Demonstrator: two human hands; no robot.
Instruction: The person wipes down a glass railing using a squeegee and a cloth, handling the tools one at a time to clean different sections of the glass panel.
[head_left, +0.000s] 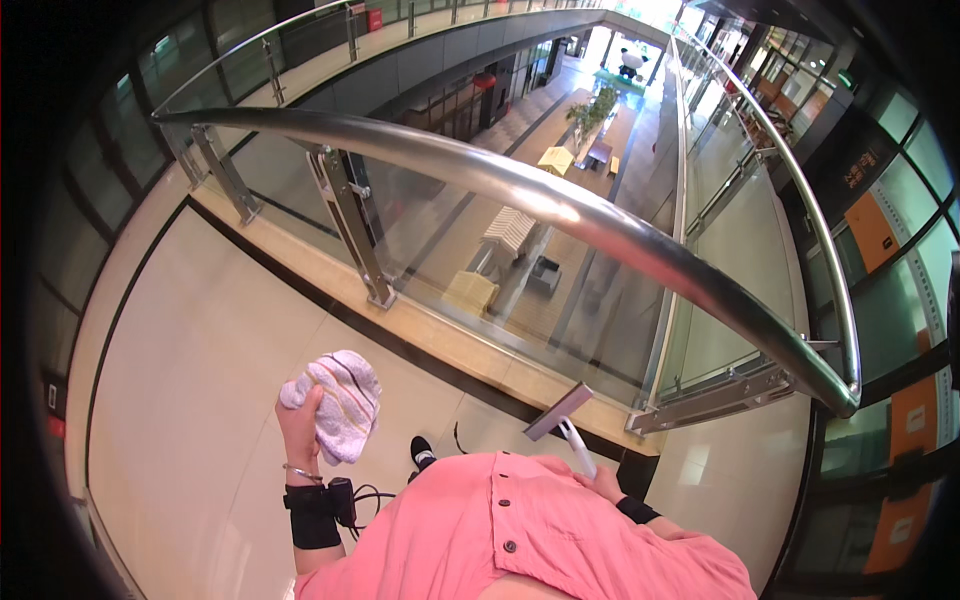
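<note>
A bunched, striped terry cloth (345, 409) fills my left hand (301, 420), held out over the floor at the left. My right hand (604, 480) grips the white handle of a squeegee (559, 412) close by my body. The squeegee's blade points up and slants toward the railing's base, apart from the glass as far as I can tell. Before me runs a steel handrail (480, 169) above a clear glass panel (525, 277). Each wrist wears a black band, and the left one carries a small box with a cable.
A steel railing post (352, 225) stands on the beige stone ledge (480, 341). Past the glass, the floor drops to a lower hall with kiosks (510, 229) and plants (592, 112). Another handrail (795, 165) runs along the right. Pale tiles (202, 322) lie underfoot.
</note>
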